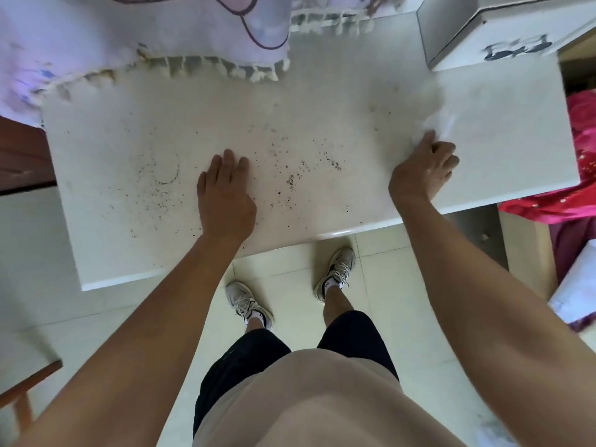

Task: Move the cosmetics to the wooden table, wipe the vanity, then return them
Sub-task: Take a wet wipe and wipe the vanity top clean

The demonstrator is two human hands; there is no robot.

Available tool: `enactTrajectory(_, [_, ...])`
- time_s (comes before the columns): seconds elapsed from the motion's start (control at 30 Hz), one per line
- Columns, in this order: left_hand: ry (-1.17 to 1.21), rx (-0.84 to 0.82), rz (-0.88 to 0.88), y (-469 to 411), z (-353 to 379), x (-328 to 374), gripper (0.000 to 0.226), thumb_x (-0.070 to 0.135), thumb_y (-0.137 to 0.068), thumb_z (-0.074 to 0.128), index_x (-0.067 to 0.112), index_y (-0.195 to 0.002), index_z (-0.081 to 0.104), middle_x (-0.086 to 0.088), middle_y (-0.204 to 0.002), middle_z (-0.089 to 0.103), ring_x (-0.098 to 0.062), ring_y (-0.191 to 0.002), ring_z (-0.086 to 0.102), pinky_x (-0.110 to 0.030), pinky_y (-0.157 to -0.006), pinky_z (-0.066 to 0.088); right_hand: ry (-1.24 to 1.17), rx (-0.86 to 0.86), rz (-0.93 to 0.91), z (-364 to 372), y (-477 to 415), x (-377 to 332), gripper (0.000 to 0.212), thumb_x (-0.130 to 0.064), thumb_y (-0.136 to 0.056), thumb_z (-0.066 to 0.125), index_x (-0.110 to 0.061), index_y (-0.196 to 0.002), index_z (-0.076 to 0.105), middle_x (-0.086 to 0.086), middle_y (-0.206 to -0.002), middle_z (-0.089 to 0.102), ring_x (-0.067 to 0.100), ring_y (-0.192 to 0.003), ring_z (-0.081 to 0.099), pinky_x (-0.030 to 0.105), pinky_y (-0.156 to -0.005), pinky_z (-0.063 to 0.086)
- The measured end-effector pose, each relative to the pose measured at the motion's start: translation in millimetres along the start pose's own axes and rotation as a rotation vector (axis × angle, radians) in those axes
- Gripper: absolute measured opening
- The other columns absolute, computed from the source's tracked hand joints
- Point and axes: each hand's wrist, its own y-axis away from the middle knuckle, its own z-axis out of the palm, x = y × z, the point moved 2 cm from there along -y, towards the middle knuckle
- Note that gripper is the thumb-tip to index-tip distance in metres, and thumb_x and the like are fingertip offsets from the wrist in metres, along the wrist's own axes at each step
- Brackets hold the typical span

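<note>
The white vanity top (322,101) fills the middle of the view, speckled with dark crumbs and a ring stain (167,171) on its left half. My left hand (224,195) rests flat on the top near its front edge, fingers straight. My right hand (424,167) is on the right part of the top, fingers curled round a blurred white wipe (433,122) that touches the surface. No cosmetics show on the vanity.
A lilac tasselled cloth (145,37) hangs over the back left of the top. A white box (503,30) stands at the back right. Dark wooden furniture (19,156) adjoins the left edge. Pink fabric (580,156) lies to the right. My shoes stand on pale floor tiles (290,262).
</note>
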Motion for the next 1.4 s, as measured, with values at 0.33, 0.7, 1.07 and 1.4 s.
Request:
enactTrajectory(0.33, [0.011,0.093,0.009,-2.1,-1.8,-3.8,0.057,-0.001,-0.084,0.051,0.012,-0.139,0.053,-0.01,-0.15,0.043,-0.031,-0.14,0.038,-0.048,-0.109,0.033,-0.413,-0.077,-0.873,2.3,70.7,-95.2,0.058,0.012,-0.079,0.046,-0.007,-0.132,0.06,0.022,-0.112,0.055,0.04,-0.097,0.052,0.045,-0.085,0.044])
enactTrajectory(0.7, [0.001,0.133,0.026,-6.2,3.5,-8.2,0.056,0.002,-0.079,0.05,0.013,-0.134,0.058,-0.009,-0.145,0.051,-0.034,-0.134,0.045,-0.052,-0.098,0.041,-0.043,0.008,-0.064,8.7,-32.3,-64.0,0.06,0.0,-0.086,0.041,-0.018,-0.143,0.039,0.015,-0.14,0.039,0.036,-0.121,0.041,0.041,-0.093,0.04])
enactTrajectory(1.07, [0.085,0.145,0.058,-8.7,-18.8,-33.6,0.052,-0.005,-0.086,0.048,0.005,-0.137,0.055,-0.014,-0.147,0.046,-0.035,-0.134,0.045,-0.052,-0.11,0.035,-0.435,-0.047,-0.542,5.4,6.9,-108.4,0.057,-0.001,-0.086,0.041,-0.026,-0.133,0.06,0.014,-0.126,0.052,0.031,-0.113,0.049,0.026,-0.092,0.036])
enactTrajectory(1.4, [-0.03,0.136,-0.07,-17.8,-34.9,-89.3,0.058,-0.002,-0.088,0.044,0.0,-0.146,0.039,-0.022,-0.155,0.03,-0.039,-0.145,0.025,-0.052,-0.116,0.023,-0.015,-0.069,-0.571,32.5,62.3,-189.8,0.063,-0.002,-0.087,0.043,-0.01,-0.148,0.03,0.018,-0.136,0.041,0.035,-0.116,0.043,0.041,-0.092,0.04])
